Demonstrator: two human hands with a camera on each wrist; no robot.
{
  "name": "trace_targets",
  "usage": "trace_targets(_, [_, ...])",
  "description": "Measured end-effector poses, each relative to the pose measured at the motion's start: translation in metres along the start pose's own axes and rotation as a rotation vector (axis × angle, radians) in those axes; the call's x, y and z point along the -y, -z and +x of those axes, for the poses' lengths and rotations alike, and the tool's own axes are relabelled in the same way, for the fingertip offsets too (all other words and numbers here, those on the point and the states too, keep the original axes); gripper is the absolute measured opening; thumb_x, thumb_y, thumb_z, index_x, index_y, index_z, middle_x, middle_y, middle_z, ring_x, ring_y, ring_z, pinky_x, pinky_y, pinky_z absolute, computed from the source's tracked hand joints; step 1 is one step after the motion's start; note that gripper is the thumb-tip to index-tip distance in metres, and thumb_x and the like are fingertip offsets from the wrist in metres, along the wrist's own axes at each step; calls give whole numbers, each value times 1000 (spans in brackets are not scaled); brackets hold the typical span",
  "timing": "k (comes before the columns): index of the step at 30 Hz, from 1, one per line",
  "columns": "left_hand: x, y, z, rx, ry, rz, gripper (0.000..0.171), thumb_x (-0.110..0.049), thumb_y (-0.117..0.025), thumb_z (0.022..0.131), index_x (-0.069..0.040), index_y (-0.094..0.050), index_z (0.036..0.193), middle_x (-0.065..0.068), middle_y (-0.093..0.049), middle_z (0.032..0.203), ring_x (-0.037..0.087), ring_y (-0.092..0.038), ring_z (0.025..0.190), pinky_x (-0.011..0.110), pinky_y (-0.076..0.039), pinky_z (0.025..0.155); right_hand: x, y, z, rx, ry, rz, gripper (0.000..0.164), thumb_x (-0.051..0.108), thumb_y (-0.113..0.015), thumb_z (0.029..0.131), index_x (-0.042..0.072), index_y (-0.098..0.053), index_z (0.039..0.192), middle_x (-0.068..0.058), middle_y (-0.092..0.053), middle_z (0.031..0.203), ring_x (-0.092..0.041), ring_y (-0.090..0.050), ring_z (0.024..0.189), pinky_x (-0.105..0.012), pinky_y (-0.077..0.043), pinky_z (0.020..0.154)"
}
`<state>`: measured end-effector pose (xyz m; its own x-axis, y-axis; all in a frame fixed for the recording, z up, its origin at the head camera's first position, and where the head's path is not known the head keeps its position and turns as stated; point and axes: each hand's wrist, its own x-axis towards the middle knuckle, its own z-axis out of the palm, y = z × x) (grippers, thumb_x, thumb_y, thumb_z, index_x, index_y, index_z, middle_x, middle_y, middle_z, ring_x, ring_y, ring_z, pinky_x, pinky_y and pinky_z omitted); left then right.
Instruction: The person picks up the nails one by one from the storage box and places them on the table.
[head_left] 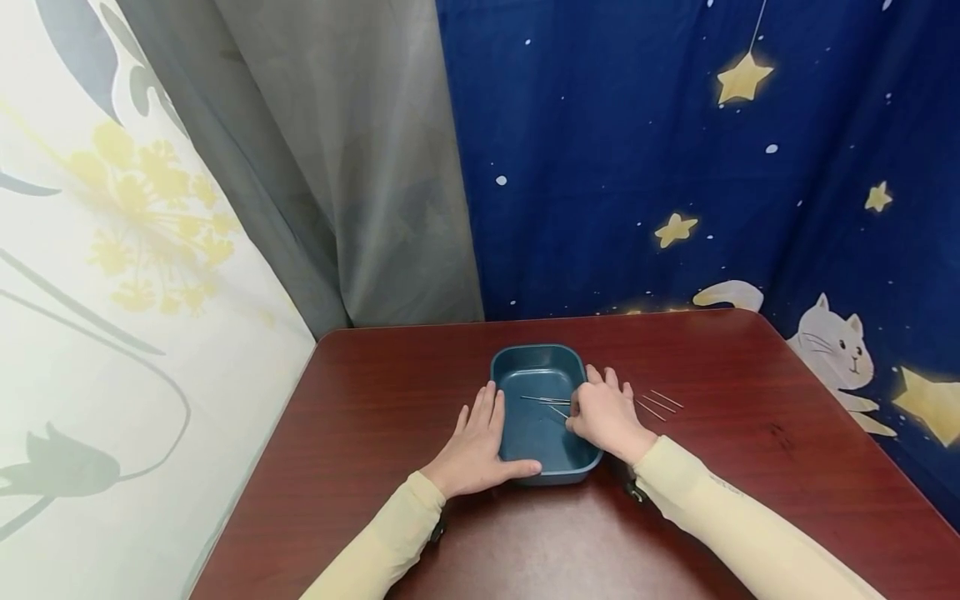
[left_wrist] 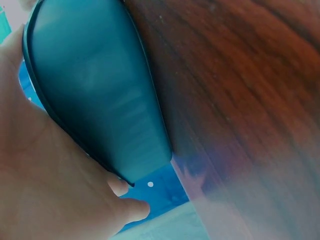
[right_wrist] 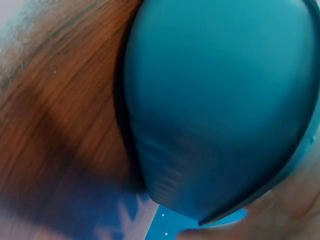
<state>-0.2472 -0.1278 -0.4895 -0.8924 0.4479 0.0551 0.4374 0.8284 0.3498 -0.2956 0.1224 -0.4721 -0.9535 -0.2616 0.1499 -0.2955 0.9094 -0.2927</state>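
A dark teal rectangular tray (head_left: 551, 454) stands on the table. My left hand (head_left: 480, 458) lies along its left rim with straight fingers, the thumb over the near edge. My right hand (head_left: 606, 414) reaches over the right rim, its thumb and index finger pinching the end of a thin metal needle (head_left: 558, 412) inside the tray. Other thin needles (head_left: 534, 399) lie in the tray beside those fingertips, partly hidden by the hand. In both wrist views, the tray's outer wall (left_wrist: 95, 90) (right_wrist: 215, 100) fills much of the picture, and the needles are out of sight.
Three more thin needles (head_left: 659, 404) lie on the reddish-brown table (head_left: 390, 392) just right of the tray. A grey curtain (head_left: 375, 167) and a blue star-patterned curtain (head_left: 585, 167) hang behind the table's far edge.
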Motion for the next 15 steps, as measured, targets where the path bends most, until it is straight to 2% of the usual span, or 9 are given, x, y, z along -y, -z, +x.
trace_targets(4, [0,0,1,4,5,0,132,-94,-42,75,0,-5,161,15,6,168,28,5,154,59,-13,118,-1,2,2,-36,21,28,26,27,-85,77,28,-66,60,-29,-37,153,-55,-23,140,-79,-22,100])
trace_targets(8, [-1,0,1,5,8,-3,132,-94,-43,75,0,-5,160,15,7,168,28,4,154,59,-13,118,0,4,2,-76,72,43,32,25,-85,77,30,-61,56,-23,-37,155,-50,-20,144,-79,-16,103])
trace_targets(15, [-2,1,1,8,11,-8,133,-95,-41,74,-1,-5,161,14,7,168,27,5,154,59,-13,118,2,9,1,-116,138,37,32,23,-84,75,32,-61,56,-19,-40,155,-44,-18,147,-75,-12,108])
